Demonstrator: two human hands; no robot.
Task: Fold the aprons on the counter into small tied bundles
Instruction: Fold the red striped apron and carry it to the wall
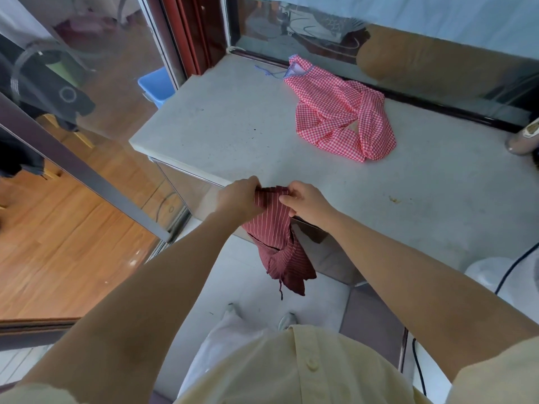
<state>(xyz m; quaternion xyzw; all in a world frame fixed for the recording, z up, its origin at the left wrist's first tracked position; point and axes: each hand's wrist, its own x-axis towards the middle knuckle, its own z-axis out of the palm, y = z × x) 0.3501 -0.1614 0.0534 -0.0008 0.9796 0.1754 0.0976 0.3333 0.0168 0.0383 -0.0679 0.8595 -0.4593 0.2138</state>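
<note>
Head view: two aprons (341,112), two hands (271,199)

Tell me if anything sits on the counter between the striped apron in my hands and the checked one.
Nothing visible: the counter is bare between the striped apron and the checked apron.

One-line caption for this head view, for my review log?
Both hands, left and right, grip a maroon striped apron hanging off the counter edge; a red gingham apron lies crumpled behind.
</note>
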